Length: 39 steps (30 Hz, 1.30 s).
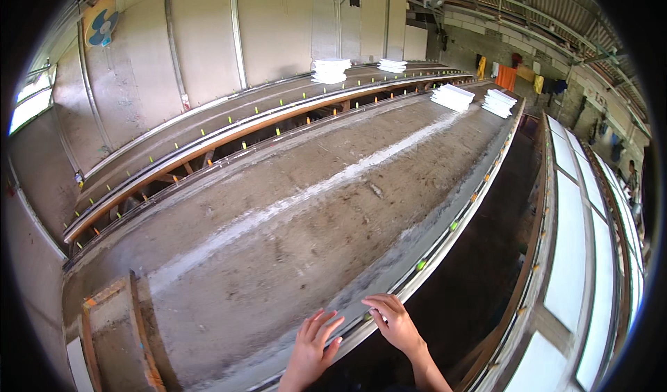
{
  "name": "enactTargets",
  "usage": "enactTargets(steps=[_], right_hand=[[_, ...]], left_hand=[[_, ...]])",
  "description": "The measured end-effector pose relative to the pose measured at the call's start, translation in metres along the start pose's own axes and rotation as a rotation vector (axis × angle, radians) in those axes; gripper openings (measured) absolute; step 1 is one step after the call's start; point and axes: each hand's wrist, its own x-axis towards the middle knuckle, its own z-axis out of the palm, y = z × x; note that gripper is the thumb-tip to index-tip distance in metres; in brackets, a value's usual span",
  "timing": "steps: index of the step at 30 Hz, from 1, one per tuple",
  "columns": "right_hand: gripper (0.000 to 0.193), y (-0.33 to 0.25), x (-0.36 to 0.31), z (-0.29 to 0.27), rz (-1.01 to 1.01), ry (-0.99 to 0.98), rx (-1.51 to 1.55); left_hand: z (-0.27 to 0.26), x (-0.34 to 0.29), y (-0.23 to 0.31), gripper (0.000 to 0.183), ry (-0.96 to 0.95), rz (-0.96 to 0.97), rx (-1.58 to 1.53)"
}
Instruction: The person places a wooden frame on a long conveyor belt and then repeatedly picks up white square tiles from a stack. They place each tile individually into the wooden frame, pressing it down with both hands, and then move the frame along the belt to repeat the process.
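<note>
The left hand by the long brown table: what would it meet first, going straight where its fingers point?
Probably the long brown table: its top lies just ahead of the left hand. How high the hand sits is unclear, so it might skim over the surface instead.

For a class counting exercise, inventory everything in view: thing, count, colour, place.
Central table: one, brownish, centre
Rear table: one, grey, beyond it
White stacks: four, white, two on each
Right tables: at least two, grey, right
Flat panels: several, white, on them
Pegs: many, green and orange, table edges
Wooden bars: three, brown, lower left
Fan: at least one, blue, upper left
Hanging cloths: several, mixed colours, upper right
Wall: one, beige, upper left
Roof: one, grey, upper right
Left fingers: one set, bare, lower centre
Right fingers: one set, bare, beside them
</note>
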Motion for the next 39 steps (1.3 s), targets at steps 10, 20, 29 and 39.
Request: enactTargets(steps=[10, 20, 29, 39], right_hand=[[0.030, 0.175, 0.024, -0.177, 0.133, 0.187, -0.148], [0.029, 0.283, 0.056, -0.257, 0.133, 0.262, -0.195], [0.028, 0.384, 0.113, -0.285, -0.054, 0.109, -0.236], [0.026, 0.512, 0.150, -0.383, 0.018, 0.069, -0.272]], left_hand=[[0.174, 0.174, 0.082, 0.033, 0.011, 0.033, 0.110], [0.252, 0.280, 0.124, 0.034, 0.028, 0.133, 0.120], [0.322, 0.373, 0.134, 0.038, 0.052, 0.081, 0.112], [0.433, 0.504, 0.158, 0.038, 0.015, 0.056, 0.052]])
